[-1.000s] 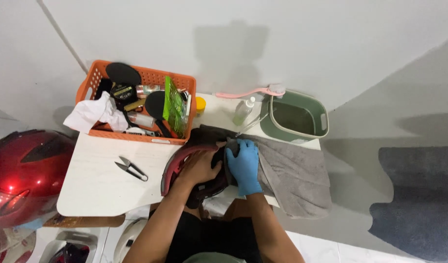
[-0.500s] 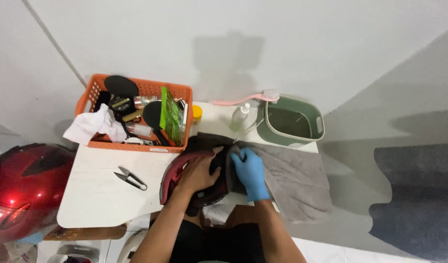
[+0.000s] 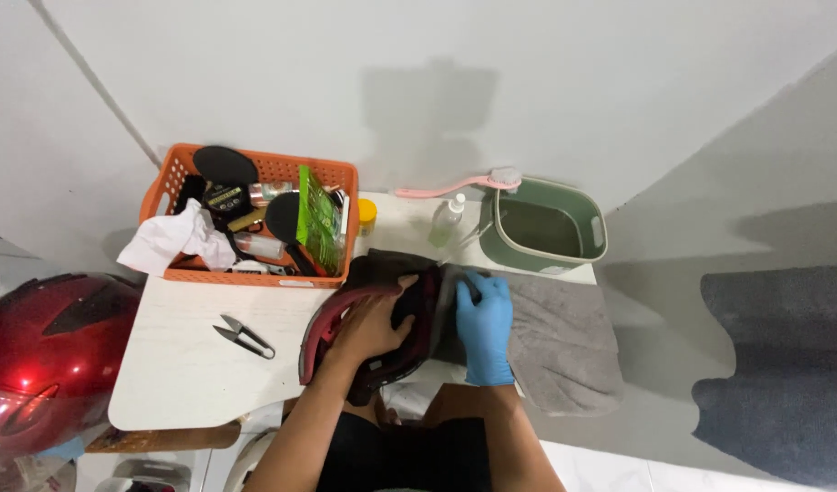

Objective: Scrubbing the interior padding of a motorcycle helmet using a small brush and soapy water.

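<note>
My left hand (image 3: 375, 326), bare, is clenched over the dark red-edged helmet liner (image 3: 368, 333) at the table's (image 3: 177, 369) front edge, w/ fingers curled into its padding. My right hand (image 3: 484, 321), in a blue glove, rests flat on the liner's right side, next to the grey towel (image 3: 560, 342). Snips (image 3: 243, 335) lie to the left, orange basket (image 3: 255, 219) and green tub (image 3: 548, 226) behind.

Beside the white desk (image 3: 182, 364) sits a glossy dark-red helmet (image 3: 45, 355). On the desk, an orange basket (image 3: 255, 173) holds a bright green packet (image 3: 316, 219) and a white cloth (image 3: 168, 241). Right of the basket are a sage-green tub (image 3: 551, 260), a pink brush (image 3: 455, 187) and a grey towel (image 3: 564, 342). The right hand (image 3: 484, 319) wears a blue glove; the padded liner (image 3: 414, 314) is black with maroon edging.
</note>
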